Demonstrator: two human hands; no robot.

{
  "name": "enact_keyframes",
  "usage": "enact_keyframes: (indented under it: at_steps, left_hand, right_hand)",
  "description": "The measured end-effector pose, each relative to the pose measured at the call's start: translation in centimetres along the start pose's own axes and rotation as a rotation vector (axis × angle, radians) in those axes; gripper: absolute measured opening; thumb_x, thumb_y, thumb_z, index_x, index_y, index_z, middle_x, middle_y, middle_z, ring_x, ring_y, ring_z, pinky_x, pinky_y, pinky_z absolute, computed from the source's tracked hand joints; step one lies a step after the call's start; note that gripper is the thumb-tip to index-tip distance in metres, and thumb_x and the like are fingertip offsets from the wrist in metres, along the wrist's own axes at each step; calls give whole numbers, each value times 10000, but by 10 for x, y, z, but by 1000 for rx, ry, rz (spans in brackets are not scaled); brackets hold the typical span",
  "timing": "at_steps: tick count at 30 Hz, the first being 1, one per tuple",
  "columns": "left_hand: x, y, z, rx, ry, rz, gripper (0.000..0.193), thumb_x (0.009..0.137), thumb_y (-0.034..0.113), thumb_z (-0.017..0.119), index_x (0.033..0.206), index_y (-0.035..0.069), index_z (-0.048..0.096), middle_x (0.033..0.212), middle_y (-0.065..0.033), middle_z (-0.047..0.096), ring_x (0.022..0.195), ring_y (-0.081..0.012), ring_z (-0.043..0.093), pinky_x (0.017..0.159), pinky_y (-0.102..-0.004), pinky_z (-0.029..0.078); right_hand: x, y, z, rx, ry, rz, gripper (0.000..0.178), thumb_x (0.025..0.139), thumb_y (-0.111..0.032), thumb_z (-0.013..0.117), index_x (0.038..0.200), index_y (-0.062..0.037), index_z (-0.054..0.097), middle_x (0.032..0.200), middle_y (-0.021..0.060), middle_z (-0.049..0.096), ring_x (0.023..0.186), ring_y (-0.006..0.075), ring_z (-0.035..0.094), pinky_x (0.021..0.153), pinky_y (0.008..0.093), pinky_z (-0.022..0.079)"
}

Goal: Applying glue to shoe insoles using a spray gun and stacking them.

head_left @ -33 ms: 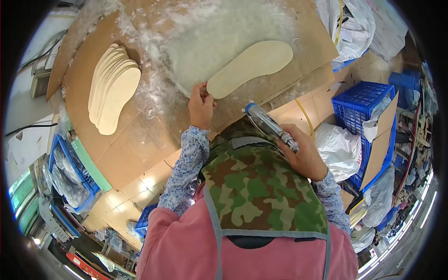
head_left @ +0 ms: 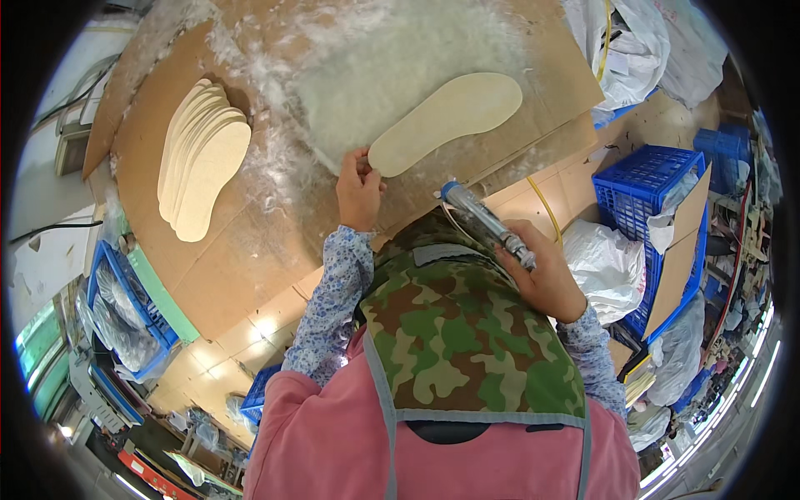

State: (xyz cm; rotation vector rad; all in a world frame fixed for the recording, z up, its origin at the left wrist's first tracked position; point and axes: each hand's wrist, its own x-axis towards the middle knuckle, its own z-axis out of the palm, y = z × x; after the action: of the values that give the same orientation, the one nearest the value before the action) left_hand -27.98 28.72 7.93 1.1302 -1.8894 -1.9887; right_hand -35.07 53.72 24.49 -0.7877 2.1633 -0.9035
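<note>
A cream insole lies slantwise on a whitish, fuzzy sheet that covers the middle of the cardboard-topped table. My left hand pinches the insole's narrow near-left end between thumb and fingers. My right hand is wrapped round a silvery, partly clear cylindrical tool with a blue end. That blue end points up and left, by the table's near edge and apart from the insole; the tool's exact kind is unclear. A fanned stack of similar insoles rests on the cardboard at the left.
White fluff is scattered over the cardboard. Right of the table stand a blue plastic crate and a white plastic bag. A yellow hose hangs by the table edge. Another blue crate with bagged items sits at the left.
The tool in my right hand has shifted very slightly, its blue end a little to the right and up. My left hand and the insole look almost unmoved.
</note>
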Motion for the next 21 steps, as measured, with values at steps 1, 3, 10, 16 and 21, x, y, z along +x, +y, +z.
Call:
enact_keyframes:
  at_steps: [1, 3, 10, 16, 21]
  left_hand:
    - [0, -1, -2, 15, -21, -7, 322, 867, 2, 501, 1187, 36, 495, 870, -52, 558, 628, -97, 551, 542, -231, 462]
    - [1, -3, -4, 31, -45, -9, 340, 873, 4, 493, 1209, 49, 475, 920, -59, 561, 645, -96, 549, 536, -222, 453]
    - [0, 1, -2, 61, -75, 68, 305, 870, 4, 494, 1172, 21, 458, 929, -70, 558, 661, -105, 551, 537, -222, 449]
    - [4, -2, -1, 198, -57, 159, 284, 863, 4, 495, 1142, 16, 441, 979, -78, 568, 780, -124, 575, 606, -244, 498]
    - [0, 12, 6, 81, -75, 69, 290, 856, 4, 493, 1141, 13, 439, 1019, -84, 562, 874, -136, 577, 662, -258, 525]
  right_hand:
    - [1, 1, -3, -4, 45, -5, 400, 788, -7, 611, 1167, -15, 482, 1007, 205, 598, 941, 380, 587, 799, 405, 467]
    - [2, 1, -10, -9, 95, -11, 380, 795, -12, 615, 1155, -15, 491, 978, 199, 606, 902, 369, 598, 773, 396, 474]
    - [7, 14, -33, 23, 364, 63, 190, 886, -83, 592, 1044, 6, 536, 751, 139, 592, 662, 242, 577, 623, 314, 461]
    - [1, 37, -42, 13, 526, 40, 181, 890, -98, 598, 1009, 26, 540, 711, 89, 570, 606, 138, 487, 554, 294, 414]
    - [-10, 42, -43, -11, 513, 104, 200, 886, -94, 599, 1037, 23, 540, 709, 79, 556, 617, 126, 466, 560, 297, 415]
